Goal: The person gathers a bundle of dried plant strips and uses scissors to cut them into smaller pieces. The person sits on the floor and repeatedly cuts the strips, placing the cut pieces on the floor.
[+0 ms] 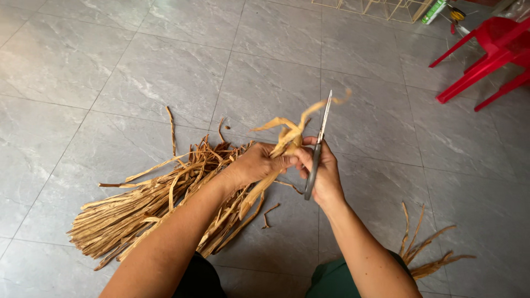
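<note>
My left hand [255, 164] grips a bunch of dry tan plant strips [287, 135] whose curled ends stick up above my fingers. My right hand [326, 168] holds a pair of scissors [320, 138] with grey handles, the blades pointing up and away, right beside the strip ends. Both hands meet above the grey tiled floor [165, 72]. A big pile of the same dried strips [143, 204] lies on the floor under my left forearm.
A smaller heap of dried strips [428, 248] lies at the lower right near my knee. A red plastic chair [491, 52] stands at the upper right, with a wire rack [386, 8] along the top edge.
</note>
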